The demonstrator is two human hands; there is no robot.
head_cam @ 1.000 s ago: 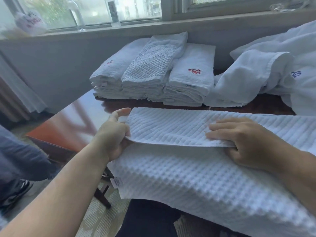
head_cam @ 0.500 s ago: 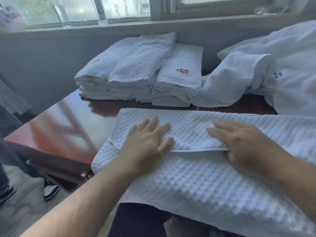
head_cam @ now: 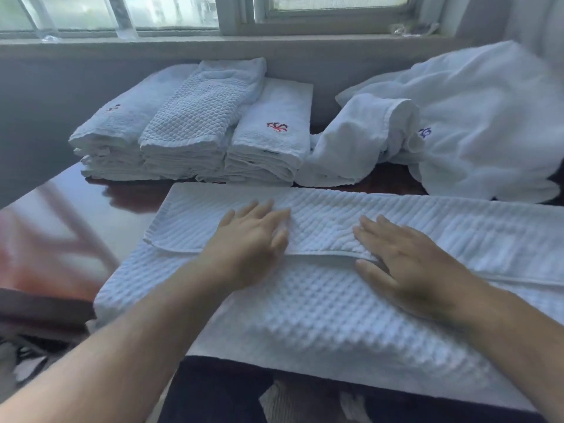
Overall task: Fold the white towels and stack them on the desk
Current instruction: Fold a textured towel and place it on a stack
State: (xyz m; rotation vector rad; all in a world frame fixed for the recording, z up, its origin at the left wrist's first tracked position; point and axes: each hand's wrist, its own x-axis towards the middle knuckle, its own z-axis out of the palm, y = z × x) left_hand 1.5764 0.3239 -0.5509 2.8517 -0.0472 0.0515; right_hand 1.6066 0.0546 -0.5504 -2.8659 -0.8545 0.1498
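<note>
a person's left hand (head_cam: 253, 239) and right hand (head_cam: 406, 264) lie flat, fingers straight, on a white waffle-weave towel (head_cam: 305, 306) spread across the near edge of the dark polished bench (head_cam: 70, 227); neither grip has hold of anything, both only press the cloth. the towel's far edge is folded over toward the person, and both palms sit across that folded edge, with the near part hanging off the bench front. it looks like one lengthwise fold is in place and being flattened, so further folds and the move to the stack are judged still to come. at the back of the bench, under the window sill (head_cam: 213, 44), three stacks of folded towels (head_cam: 195, 132) stand side by side, touching, so a good part of the job appears finished. to their right a loose heap of white linen (head_cam: 457, 123), part of it with a blue mark, lies unfolded and seems to be the work left
</note>
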